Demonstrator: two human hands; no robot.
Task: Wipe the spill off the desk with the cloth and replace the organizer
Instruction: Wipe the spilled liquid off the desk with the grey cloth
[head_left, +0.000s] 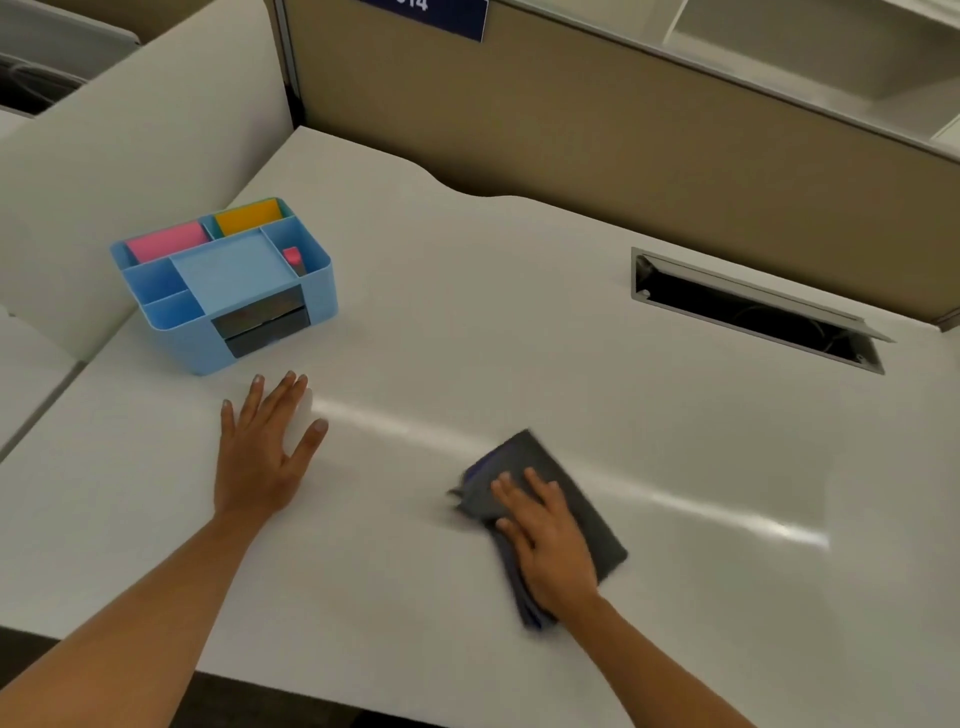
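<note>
At lower right, the right hand (550, 540) lies flat with straight fingers, pressing the dark cloth (524, 457) onto the white desk (467, 312). The cloth looks soft and limp, so a spread palm should steer it best. The left hand (265, 457) rests open at lower left, holding nothing. At upper left stands the blue organizer (228, 270), probably light and rigid; grip its side walls. There is sweeping room between them; mind the cable slot (753, 312) at upper right.
</note>
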